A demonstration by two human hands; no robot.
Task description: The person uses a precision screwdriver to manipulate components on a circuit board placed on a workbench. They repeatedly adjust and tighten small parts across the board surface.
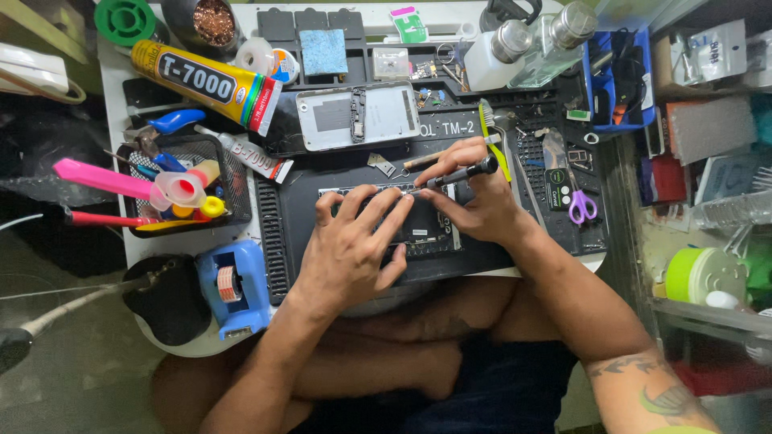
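The right hand [474, 201] has its fingers pinched together around the knurled black shaft of a slim precision screwdriver [460, 174], whose metal tip angles down toward the left and meets the top edge of an opened smartphone [418, 229]. The phone lies flat and lengthwise directly under both hands, a dark rectangle with a pale metallic frame. The left hand [354, 241] presses on it from above, fingers spread apart and flat on the phone's dull inner surface, their tips reaching the upper edge just beside the screwdriver tip. Beneath the phone is a black rubbery work mat [281, 233] with ribbed grooves along its left side. Just beyond the fingertips lies a detached white back cover [358, 116], smooth and rectangular with rounded corners and a dark strip across its middle. Left of that, a fat yellow glue tube [205, 80] with a striped collar lies at a slant, a smaller white tube [249, 153] below it. Farther left of the left hand stands a black wire-mesh basket [233, 181] holding a pink tool, a red-capped bottle and blue-handled pliers, with a blue plastic tape dispenser [233, 285] near the left wrist. Right of the right hand lie purple-handled scissors [581, 205] on the mat's gridded edge, and above them a blue plastic bin [619, 80] and two clear bottles with metal caps [531, 48].
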